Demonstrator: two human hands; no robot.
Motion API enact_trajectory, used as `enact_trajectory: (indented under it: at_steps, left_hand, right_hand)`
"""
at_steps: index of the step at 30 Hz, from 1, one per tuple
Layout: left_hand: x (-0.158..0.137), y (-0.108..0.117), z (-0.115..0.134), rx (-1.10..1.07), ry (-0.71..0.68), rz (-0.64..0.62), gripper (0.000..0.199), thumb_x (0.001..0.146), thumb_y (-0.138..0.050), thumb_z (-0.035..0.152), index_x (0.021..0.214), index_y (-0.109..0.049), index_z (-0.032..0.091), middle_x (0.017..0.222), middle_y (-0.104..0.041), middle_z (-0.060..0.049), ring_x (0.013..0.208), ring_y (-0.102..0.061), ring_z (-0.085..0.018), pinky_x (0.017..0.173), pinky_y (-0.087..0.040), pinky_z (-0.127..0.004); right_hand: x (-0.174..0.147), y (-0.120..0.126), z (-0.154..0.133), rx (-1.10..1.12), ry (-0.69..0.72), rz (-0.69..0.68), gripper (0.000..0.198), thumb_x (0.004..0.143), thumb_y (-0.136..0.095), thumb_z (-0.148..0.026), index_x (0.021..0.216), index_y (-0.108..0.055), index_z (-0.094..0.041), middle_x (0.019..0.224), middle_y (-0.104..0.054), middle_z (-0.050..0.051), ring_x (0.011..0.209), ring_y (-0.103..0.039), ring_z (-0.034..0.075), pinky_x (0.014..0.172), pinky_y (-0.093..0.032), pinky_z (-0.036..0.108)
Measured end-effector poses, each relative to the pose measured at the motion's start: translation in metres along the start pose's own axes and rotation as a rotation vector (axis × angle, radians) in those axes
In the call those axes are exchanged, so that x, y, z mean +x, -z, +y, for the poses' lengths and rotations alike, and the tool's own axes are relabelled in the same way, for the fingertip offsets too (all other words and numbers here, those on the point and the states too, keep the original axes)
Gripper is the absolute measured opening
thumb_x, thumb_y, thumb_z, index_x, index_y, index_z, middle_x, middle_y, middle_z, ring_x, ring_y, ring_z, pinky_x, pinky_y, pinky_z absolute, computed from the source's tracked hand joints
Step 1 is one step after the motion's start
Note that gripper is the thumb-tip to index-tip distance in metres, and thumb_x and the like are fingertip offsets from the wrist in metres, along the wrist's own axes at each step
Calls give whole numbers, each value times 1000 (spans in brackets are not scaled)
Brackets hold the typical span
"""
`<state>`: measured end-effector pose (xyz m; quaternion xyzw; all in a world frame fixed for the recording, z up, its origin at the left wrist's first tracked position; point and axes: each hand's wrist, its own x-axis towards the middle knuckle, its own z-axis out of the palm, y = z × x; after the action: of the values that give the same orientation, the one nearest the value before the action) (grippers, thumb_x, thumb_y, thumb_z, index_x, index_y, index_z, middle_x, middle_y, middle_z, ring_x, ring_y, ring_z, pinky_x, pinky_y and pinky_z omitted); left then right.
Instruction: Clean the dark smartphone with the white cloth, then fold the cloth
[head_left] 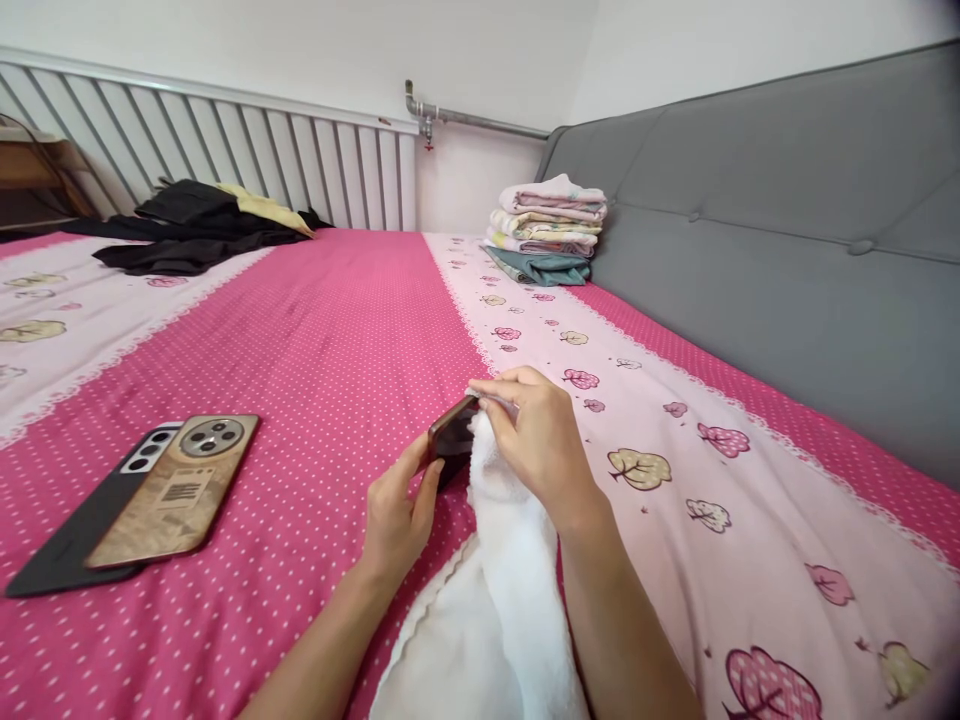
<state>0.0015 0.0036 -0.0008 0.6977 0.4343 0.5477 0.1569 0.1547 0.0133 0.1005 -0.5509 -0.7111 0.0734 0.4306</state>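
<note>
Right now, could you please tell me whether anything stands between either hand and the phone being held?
Yes: the white cloth, bunched in the right hand, lies between its fingers and the far end of the phone. Nothing visible separates the left hand from it.

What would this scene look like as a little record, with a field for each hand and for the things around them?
Left hand: grips a phone
Right hand: pinches a white cloth against the phone's far end
Nearby, left: bronze phone lying partly over a black phone
Surface: bed with pink patterned bedding
Far left: dark clothes
By the headboard: folded stack
Back wall: radiator
</note>
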Motion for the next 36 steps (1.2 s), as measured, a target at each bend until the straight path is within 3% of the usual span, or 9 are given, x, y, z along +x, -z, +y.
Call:
enact_trajectory:
  at_steps: [29,36]
  left_hand:
    - [1,0,1,10,0,3,34,87,-49,26,120,-52,21,110,-67,-5,94,-65,-19,83,-53,-33]
    - [0,2,0,-29,54,15,37,86,-48,26,123,-50,24,113,-65,-4,99,-64,-21,83,-54,-35]
  right_hand:
    - [1,0,0,23,11,14,27,80,-52,-11,99,-70,-20,90,-63,5,79,-60,15,76,-49,30]
    - [-8,-4,-18,121,124,-130,28,82,-51,-12,102,-69,-22,88,-63,3,79,-60,13,78,-49,27]
